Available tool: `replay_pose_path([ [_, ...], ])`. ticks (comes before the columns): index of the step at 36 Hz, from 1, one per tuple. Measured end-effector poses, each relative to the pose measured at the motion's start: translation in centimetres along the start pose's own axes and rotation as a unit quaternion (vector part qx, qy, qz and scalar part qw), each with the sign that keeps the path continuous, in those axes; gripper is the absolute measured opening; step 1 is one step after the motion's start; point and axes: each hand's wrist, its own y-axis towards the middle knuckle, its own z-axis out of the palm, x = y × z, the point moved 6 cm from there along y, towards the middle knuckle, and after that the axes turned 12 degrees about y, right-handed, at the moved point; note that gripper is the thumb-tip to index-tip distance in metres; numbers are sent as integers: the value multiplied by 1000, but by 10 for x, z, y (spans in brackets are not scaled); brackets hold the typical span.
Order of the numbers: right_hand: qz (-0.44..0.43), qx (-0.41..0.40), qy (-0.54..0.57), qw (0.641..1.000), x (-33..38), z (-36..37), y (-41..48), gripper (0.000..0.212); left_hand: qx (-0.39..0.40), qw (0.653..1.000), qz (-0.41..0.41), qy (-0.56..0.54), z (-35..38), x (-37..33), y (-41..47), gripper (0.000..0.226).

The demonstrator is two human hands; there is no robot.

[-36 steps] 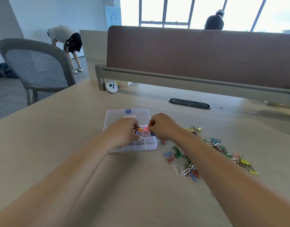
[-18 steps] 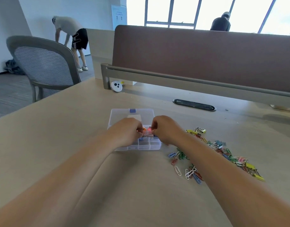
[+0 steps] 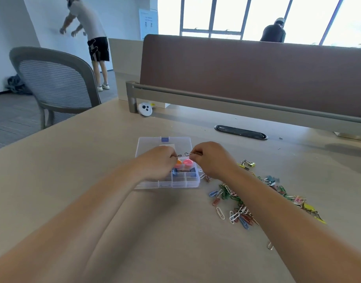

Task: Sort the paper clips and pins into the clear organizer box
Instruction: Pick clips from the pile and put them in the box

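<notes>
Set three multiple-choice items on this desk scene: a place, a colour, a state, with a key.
1. The pile of loose coloured paper clips lies where, relative to the clear plastic organizer box? A left; B right; C behind.
2. The two round plastic pieces in the box are: A green, black; B purple, white; C orange, pink.
3. The left hand and right hand: A each pinch a small dark wire clip; B lie flat; C grip the box.
Key: B, the pile spreads off the box's right end; C, both colours show between the hands; A, fingers curl on clips.
</notes>
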Motion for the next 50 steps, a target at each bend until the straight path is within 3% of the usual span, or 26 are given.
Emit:
replay_pose_path([
  [9,36,6,10,999,-12,2,-1,30,-53,995,72,38,3,-1,6,20],
  [14,40,18,4,999,-14,0,-3,34,-73,991,78,84,0,-8,3,29],
  [18,26,26,-2,999,-10,-1,-5,34,-104,989,70,78,3,-7,4,21],
  [35,-11,31,-21,999,0,8,-6,19,-85,993,50,66,9,3,2,15],
  [46,-17,71,-28,997,3,16,-1,21,-94,994,36,52,7,5,3,5],
  [50,-15,76,-26,997,2,17,-1,22,-96,995,27,28,9,7,4,10],
])
